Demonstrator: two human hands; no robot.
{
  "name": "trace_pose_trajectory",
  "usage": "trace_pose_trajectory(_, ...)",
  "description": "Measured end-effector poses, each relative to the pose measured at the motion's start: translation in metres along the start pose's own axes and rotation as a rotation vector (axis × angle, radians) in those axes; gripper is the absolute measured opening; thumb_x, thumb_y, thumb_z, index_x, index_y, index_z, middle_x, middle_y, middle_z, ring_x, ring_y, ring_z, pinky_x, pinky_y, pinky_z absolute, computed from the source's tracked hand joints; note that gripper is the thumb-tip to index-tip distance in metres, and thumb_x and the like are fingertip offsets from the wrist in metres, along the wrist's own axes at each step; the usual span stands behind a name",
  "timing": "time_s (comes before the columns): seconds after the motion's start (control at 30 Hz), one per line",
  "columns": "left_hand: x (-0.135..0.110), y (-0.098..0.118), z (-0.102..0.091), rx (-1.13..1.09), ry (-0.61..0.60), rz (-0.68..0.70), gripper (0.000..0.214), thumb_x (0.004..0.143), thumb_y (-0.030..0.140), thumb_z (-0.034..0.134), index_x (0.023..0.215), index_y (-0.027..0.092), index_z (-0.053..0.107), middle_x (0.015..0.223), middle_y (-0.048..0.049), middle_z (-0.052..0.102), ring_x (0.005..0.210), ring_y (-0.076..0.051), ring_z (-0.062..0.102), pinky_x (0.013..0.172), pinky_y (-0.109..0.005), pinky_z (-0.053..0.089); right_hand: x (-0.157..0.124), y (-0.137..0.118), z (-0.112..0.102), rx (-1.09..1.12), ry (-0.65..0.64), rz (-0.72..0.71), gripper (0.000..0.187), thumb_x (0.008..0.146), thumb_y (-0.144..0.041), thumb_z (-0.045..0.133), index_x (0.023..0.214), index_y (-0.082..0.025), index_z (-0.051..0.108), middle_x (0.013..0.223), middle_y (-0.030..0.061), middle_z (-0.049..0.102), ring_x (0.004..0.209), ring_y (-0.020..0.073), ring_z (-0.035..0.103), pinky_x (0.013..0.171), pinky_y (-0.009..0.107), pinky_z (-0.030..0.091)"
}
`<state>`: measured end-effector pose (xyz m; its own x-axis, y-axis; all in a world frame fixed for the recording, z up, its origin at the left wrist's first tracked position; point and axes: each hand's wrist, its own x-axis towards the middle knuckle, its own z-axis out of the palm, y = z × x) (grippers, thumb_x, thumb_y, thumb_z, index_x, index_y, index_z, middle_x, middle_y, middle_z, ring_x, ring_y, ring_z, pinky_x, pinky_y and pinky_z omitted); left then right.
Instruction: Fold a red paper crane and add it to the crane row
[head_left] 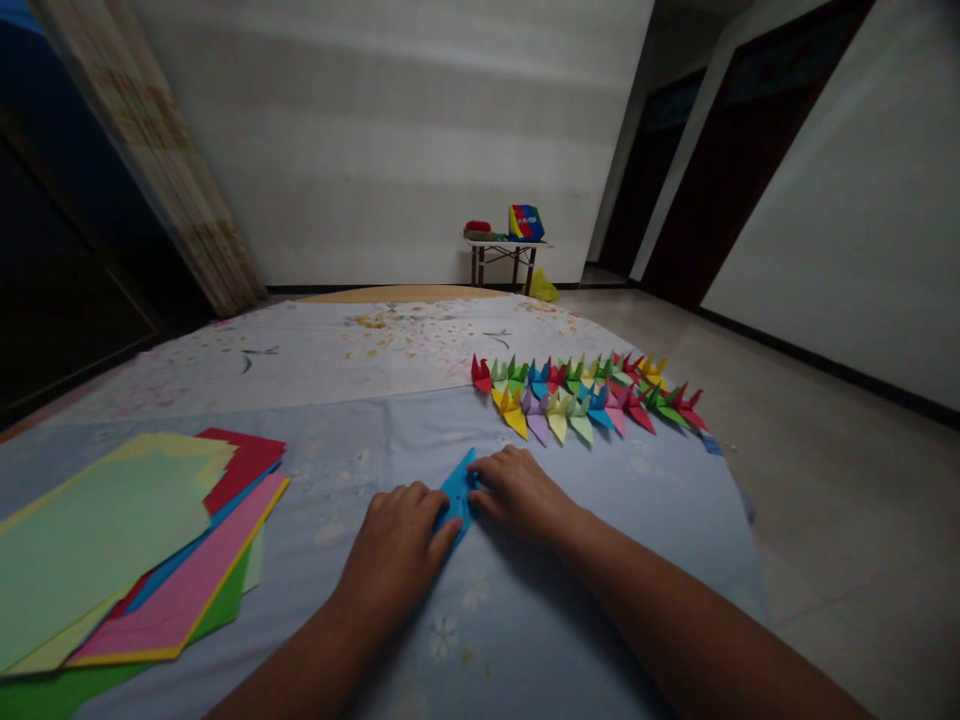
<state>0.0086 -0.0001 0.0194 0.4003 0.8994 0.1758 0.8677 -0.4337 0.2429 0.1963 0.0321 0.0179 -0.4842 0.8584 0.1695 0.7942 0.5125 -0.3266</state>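
Note:
A small blue folded paper (pixel 458 492) lies on the cloth in front of me, narrow and pointed at its far end. My left hand (pixel 401 535) holds its left side, thumb on the near part and fingers along the edge. From the right, my right hand (pixel 521 490) grips the other side with bent fingers, which cover part of the paper. Just beyond my right hand stand several folded paper cranes (pixel 559 412) in two rows, in many colours.
To the left lies a loose pile of coloured paper sheets (pixel 105 540), pale green on top. A flowered cloth (pixel 450 640) covers the round table. Farther off, a small stand (pixel 501 244) by the wall bears a colourful box (pixel 526 222); a yellow bag (pixel 543 287) sits beside it.

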Motion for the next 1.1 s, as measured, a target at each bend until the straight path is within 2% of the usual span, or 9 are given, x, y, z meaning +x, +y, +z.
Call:
trace_pose_trajectory(0.1, -0.003, 0.010, -0.005, -0.043, -0.060, 0.026, 0.021, 0.084, 0.037, 0.048, 0.088, 0.022, 0.062, 0.087, -0.0050, 0.062, 0.084, -0.023, 0.056, 0.077, -0.038, 0.038, 0.008, 0.006, 0.010, 0.038, 0.036, -0.031, 0.037, 0.080, -0.028, 0.061, 0.115, -0.021, 0.053, 0.107, 0.0067, 0.062, 0.100, 0.0212, 0.049, 0.084, 0.033, 0.032)
trace_pose_trajectory(0.2, -0.003, 0.012, -0.007, -0.153, -0.084, 0.037, 0.021, 0.084, 0.036, 0.047, 0.088, 0.023, 0.063, 0.085, -0.0030, 0.064, 0.082, -0.021, 0.058, 0.076, -0.036, 0.039, 0.014, 0.011, 0.016, 0.037, 0.093, -0.002, 0.032, 0.077, -0.030, 0.064, 0.107, -0.018, 0.057, 0.104, 0.0075, 0.062, 0.099, 0.0215, 0.048, 0.084, 0.034, 0.032)
trace_pose_trajectory(0.33, 0.004, -0.004, -0.003, -0.160, 0.055, -0.010, 0.020, 0.084, 0.028, 0.046, 0.092, 0.020, 0.063, 0.092, -0.0050, 0.065, 0.089, -0.022, 0.058, 0.081, -0.038, 0.039, 0.013, 0.011, 0.014, 0.011, 0.143, -0.005, 0.019, 0.083, -0.034, 0.057, 0.091, -0.019, 0.062, 0.092, 0.0067, 0.061, 0.092, 0.0196, 0.048, 0.081, 0.033, 0.032)
trace_pose_trajectory(0.47, 0.009, -0.022, 0.006, -0.148, 0.108, 0.028, 0.024, 0.080, 0.017, 0.047, 0.100, 0.021, 0.060, 0.101, -0.0050, 0.065, 0.097, -0.021, 0.056, 0.087, -0.039, 0.037, 0.003, 0.001, 0.008, -0.010, 0.063, -0.044, 0.037, 0.082, -0.054, 0.049, 0.088, -0.020, 0.062, 0.085, 0.0067, 0.061, 0.087, 0.0203, 0.049, 0.077, 0.034, 0.031)
trace_pose_trajectory(0.63, 0.008, -0.021, 0.007, -0.127, 0.077, 0.026, 0.026, 0.077, 0.011, 0.047, 0.096, 0.020, 0.062, 0.096, -0.0041, 0.067, 0.092, -0.020, 0.059, 0.086, -0.039, 0.037, -0.006, -0.016, 0.005, -0.051, 0.008, -0.090, 0.066, 0.066, -0.069, 0.056, 0.107, -0.018, 0.057, 0.097, 0.0107, 0.059, 0.093, 0.0257, 0.047, 0.080, 0.038, 0.029)
trace_pose_trajectory(0.73, 0.007, -0.018, 0.002, -0.110, 0.080, -0.001, 0.023, 0.079, 0.013, 0.046, 0.092, 0.020, 0.063, 0.092, -0.0036, 0.067, 0.088, -0.020, 0.059, 0.084, -0.039, 0.038, -0.008, -0.019, 0.003, -0.051, -0.028, -0.118, 0.060, 0.068, -0.053, 0.063, 0.115, -0.017, 0.052, 0.104, 0.0119, 0.058, 0.097, 0.0266, 0.045, 0.084, 0.039, 0.028)
trace_pose_trajectory(0.87, 0.007, -0.016, -0.002, -0.067, 0.125, 0.033, 0.022, 0.079, 0.014, 0.046, 0.092, 0.021, 0.062, 0.091, -0.0035, 0.066, 0.089, -0.020, 0.057, 0.085, -0.040, 0.036, -0.007, -0.011, -0.001, 0.009, -0.093, -0.213, 0.051, 0.072, -0.023, 0.058, 0.122, -0.020, 0.048, 0.114, 0.0098, 0.057, 0.105, 0.0241, 0.045, 0.089, 0.040, 0.025)
trace_pose_trajectory(0.97, 0.006, -0.015, 0.000, -0.053, 0.142, 0.105, 0.023, 0.079, 0.016, 0.047, 0.095, 0.023, 0.062, 0.100, -0.0043, 0.064, 0.097, -0.021, 0.054, 0.090, -0.043, 0.030, -0.005, 0.003, -0.003, 0.049, -0.125, -0.280, 0.055, 0.070, -0.015, 0.055, 0.123, -0.025, 0.049, 0.125, 0.0053, 0.053, 0.117, 0.0246, 0.039, 0.095, 0.042, 0.020)
trace_pose_trajectory(1.1, 0.004, -0.017, 0.004, -0.082, 0.076, 0.203, 0.024, 0.079, 0.020, 0.050, 0.100, 0.026, 0.061, 0.104, -0.0025, 0.063, 0.100, -0.020, 0.053, 0.095, -0.044, 0.025, 0.000, 0.020, -0.001, 0.051, -0.110, -0.264, 0.052, 0.070, -0.013, 0.054, 0.119, -0.031, 0.053, 0.129, 0.0020, 0.050, 0.123, 0.0249, 0.034, 0.098, 0.043, 0.020)
